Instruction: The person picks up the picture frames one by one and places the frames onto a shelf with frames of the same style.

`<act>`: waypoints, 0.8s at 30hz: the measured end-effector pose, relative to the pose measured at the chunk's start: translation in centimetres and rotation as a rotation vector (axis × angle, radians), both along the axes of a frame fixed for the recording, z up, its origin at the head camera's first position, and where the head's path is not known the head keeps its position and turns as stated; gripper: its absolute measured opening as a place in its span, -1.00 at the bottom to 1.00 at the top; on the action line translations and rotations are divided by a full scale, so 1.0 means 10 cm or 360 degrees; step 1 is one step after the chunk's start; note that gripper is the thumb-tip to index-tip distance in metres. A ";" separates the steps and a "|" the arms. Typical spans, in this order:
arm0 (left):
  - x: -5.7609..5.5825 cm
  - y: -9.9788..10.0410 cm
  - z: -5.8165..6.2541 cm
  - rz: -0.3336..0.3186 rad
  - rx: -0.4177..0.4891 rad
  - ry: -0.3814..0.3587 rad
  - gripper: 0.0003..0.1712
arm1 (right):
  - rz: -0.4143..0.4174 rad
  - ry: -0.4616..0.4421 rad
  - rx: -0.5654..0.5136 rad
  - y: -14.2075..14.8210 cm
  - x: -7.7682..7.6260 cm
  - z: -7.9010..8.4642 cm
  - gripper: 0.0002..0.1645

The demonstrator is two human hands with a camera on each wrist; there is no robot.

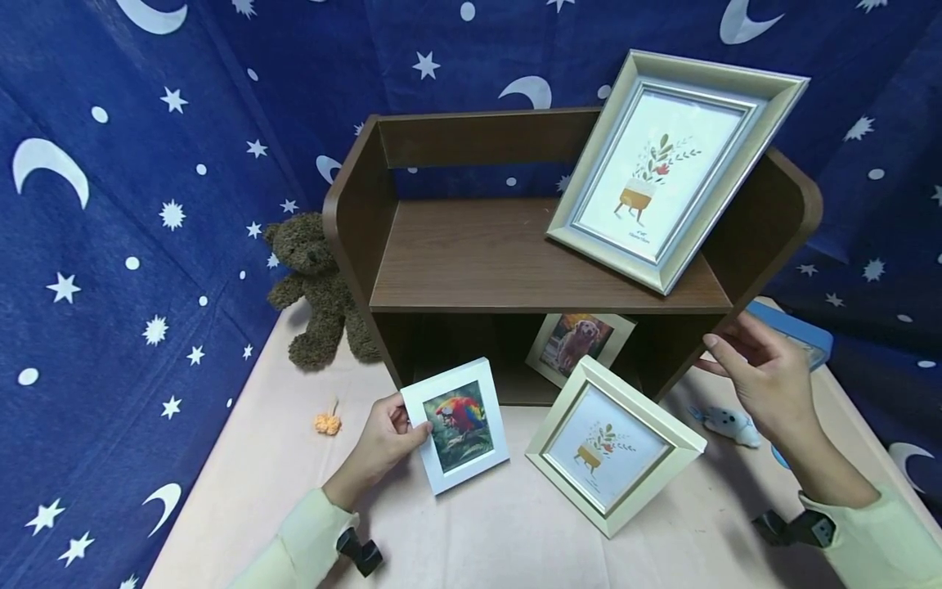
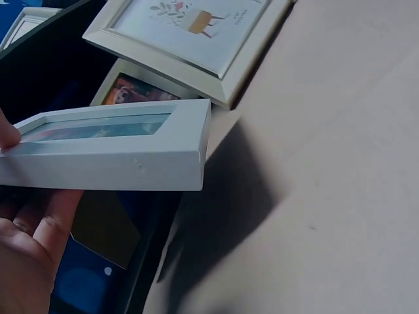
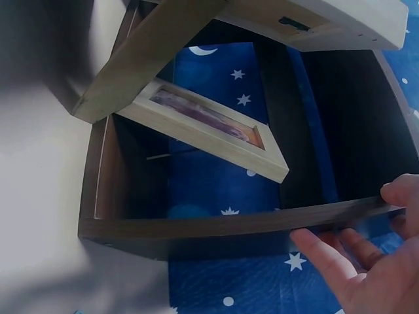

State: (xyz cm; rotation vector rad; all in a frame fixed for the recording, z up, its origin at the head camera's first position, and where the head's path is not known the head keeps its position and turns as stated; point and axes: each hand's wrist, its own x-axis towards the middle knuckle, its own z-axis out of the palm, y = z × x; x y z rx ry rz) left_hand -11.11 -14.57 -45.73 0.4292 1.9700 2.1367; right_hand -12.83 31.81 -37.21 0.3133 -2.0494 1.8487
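Note:
My left hand (image 1: 383, 438) grips a small white picture frame (image 1: 427, 401) with a parrot picture, thumb on the front and fingers behind. In the left wrist view that frame is seen edge-on, raised over the table. My right hand (image 1: 773, 380) holds the right side panel of a brown wooden shelf (image 1: 471, 262); in the right wrist view its thumb and fingers (image 3: 327, 258) lie on opposite sides of the panel edge. A large silver-gold picture frame (image 1: 589, 184) leans on the upper board. A dog picture frame (image 1: 611, 348) stands tilted in the lower compartment, behind a cream picture frame (image 1: 570, 380).
A brown teddy bear (image 1: 309, 282) sits left of the shelf. An orange trinket (image 1: 327, 423) lies on the pale tablecloth (image 1: 272, 507). Right of the shelf are a small grey-blue plush toy (image 1: 728, 425) and a blue box-like object (image 1: 795, 327). Star-patterned cloth hangs behind.

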 end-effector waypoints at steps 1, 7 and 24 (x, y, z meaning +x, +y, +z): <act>-0.01 0.01 0.01 0.0003 0.0002 0.0006 -0.42 | -0.0005 0.0000 0.0003 0.00 0.00 0.00 -0.36; -0.11 0.10 0.02 0.0085 -0.0016 0.0029 -0.43 | -0.0034 -0.0009 0.0030 0.00 0.01 -0.01 -0.37; -0.30 0.37 0.10 0.0383 0.0004 0.0021 -0.44 | -0.0086 -0.0059 0.0060 -0.03 0.03 0.01 -0.38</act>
